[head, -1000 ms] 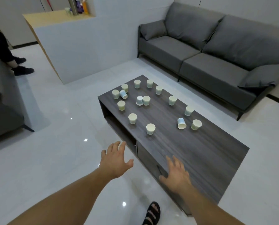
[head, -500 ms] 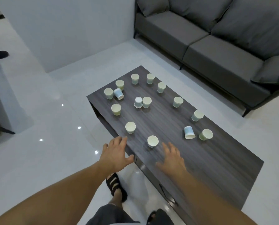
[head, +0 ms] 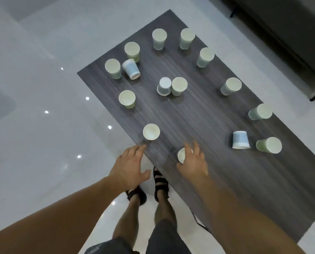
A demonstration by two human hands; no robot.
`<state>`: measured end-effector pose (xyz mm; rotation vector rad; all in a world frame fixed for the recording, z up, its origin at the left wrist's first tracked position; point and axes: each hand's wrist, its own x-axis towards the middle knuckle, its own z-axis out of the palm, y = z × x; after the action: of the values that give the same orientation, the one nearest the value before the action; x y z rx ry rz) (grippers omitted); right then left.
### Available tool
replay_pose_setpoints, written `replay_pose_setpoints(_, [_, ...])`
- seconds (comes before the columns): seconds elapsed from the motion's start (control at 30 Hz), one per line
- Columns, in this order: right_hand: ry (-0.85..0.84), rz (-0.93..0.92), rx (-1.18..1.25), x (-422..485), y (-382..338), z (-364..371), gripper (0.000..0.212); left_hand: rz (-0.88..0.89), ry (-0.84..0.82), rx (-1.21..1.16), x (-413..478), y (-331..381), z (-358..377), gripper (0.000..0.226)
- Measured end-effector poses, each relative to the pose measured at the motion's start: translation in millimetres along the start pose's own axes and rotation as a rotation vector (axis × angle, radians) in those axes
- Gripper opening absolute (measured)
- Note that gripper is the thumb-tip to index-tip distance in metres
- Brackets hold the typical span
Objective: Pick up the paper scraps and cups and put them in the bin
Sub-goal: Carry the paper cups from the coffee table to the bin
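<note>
Your right hand (head: 193, 162) has come forward over the table (head: 198, 116) since half a second ago and now covers the near cup (head: 181, 156), which then stood clear ahead of your fingertips. Your left hand (head: 130, 165) has reached the table's edge as well, and your view has tipped down, so the sofa (head: 281, 33) is cut to a dark strip at top right

Your right fingers are spread and almost straight, lying across the far part of that cup's rim, with the thumb beside its near side; they grip nothing. You cannot tell whether they touch the rim. Your left hand is open too, its fingers straight and their tips at the table's edge, just short of a second cup (head: 151, 132)

Count the cups (head: 179, 86): fifteen, all on the table. Twelve are pale and stand mouth up. Three are blue cups (head: 164, 86):
- one tipped over between two pale ones at the far left corner
- one bottom-up at mid table, touching a pale cup
- one at the right, narrow end away from you, just beside a pale cup; you cannot tell whether it lies or stands

Your two sandals (head: 160, 182) stand on the floor (head: 43, 125) by the table's near edge
</note>
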<state>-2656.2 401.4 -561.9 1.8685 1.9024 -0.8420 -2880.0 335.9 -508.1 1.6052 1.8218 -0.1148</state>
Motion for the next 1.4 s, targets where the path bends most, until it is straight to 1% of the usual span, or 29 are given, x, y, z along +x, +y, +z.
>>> replay_pose_setpoints(0.07, [-0.016, 0.007, -0.015, 14, 1, 8, 0.082, 0.002, -0.011, -0.029, 9, -5, 11, 0.086])
replay_pose_setpoints(0.13, [-0.026, -0.005, -0.024, 28, 1, 14, 0.068, 0.006, -0.026, -0.043, 22, -9, 21, 0.087])
replay_pose_setpoints(0.17, [-0.031, -0.001, -0.007, 30, -2, 15, 0.062, 0.004, -0.04, -0.042, 26, -10, 24, 0.088])
replay_pose_setpoints(0.2, [-0.038, 0.012, 0.061, 28, -7, 15, 0.06, -0.004, -0.052, -0.05, 28, -10, 26, 0.089])
replay_pose_setpoints(0.27, [-0.084, 0.045, 0.373, 18, -24, 11, 0.066, 0.002, -0.061, -0.099, 31, -8, 26, 0.093])
replay_pose_setpoints(0.3, [-0.139, 0.028, 0.525, 11, -36, 6, 0.072, 0.02, -0.063, -0.126, 31, -5, 25, 0.095])
replay_pose_setpoints(0.33, [-0.204, -0.023, 0.618, 5, -48, 2, 0.076, 0.044, -0.064, -0.15, 32, -3, 23, 0.096])
replay_pose_setpoints(0.37, [-0.263, -0.077, 0.644, 1, -58, 0, 0.076, 0.062, -0.066, -0.185, 33, -1, 21, 0.097])
replay_pose_setpoints(0.43, [-0.333, -0.167, 0.62, -3, -74, -1, 0.071, 0.051, -0.049, -0.285, 33, -1, 16, 0.091])
replay_pose_setpoints(0.5, [-0.363, -0.198, 0.622, 1, -84, -7, 0.078, -0.034, -0.005, -0.363, 31, -10, 11, 0.082])
replay_pose_setpoints(0.53, [-0.337, -0.213, 0.583, 7, -87, -10, 0.08, -0.093, 0.017, -0.4, 29, -19, 9, 0.081])
replay_pose_setpoints(0.57, [-0.259, -0.246, 0.5, 13, -89, -13, 0.079, -0.152, 0.031, -0.429, 26, -30, 9, 0.082])
replay_pose_setpoints(0.63, [-0.002, -0.364, 0.236, 33, -95, -16, 0.073, -0.251, 0.034, -0.444, 19, -53, 10, 0.086])
replay_pose_setpoints(0.67, [0.093, -0.418, 0.096, 43, -100, -17, 0.073, -0.286, 0.03, -0.438, 14, -64, 11, 0.087])
replay_pose_setpoints(0.7, [0.121, -0.446, -0.028, 54, -105, -16, 0.077, -0.315, 0.029, -0.429, 9, -73, 13, 0.086])
replay_pose_setpoints(0.77, [0.039, -0.449, -0.22, 69, -115, -11, 0.09, -0.365, 0.05, -0.401, -5, -86, 18, 0.085])
replay_pose_setpoints(0.83, [-0.049, -0.427, -0.325, 81, -121, -1, 0.092, -0.413, 0.075, -0.392, -21, -94, 25, 0.084])
replay_pose_setpoints(0.9, [-0.089, -0.429, -0.373, 86, -126, 7, 0.08, -0.461, 0.093, -0.401, -38, -100, 32, 0.082])
replay_pose_setpoints(0.97, [-0.12, -0.434, -0.368, 84, -130, 10, 0.068, -0.525, 0.114, -0.411, -54, -103, 38, 0.079])
replay_pose_setpoints(1.03, [-0.152, -0.451, -0.366, 77, -135, 9, 0.066, -0.595, 0.139, -0.458, -68, -104, 41, 0.079])
replay_pose_setpoints(1.2, [-0.197, -0.659, -0.459, 35, -155, -7, 0.065, -0.709, 0.255, -0.62, -110, -88, 40, 0.087])
replay_pose_setpoints(1.4, [-0.244, -0.886, -0.561, -44, -189, -22, 0.068, -0.881, 0.395, -0.714, -188, -52, 41, 0.09])
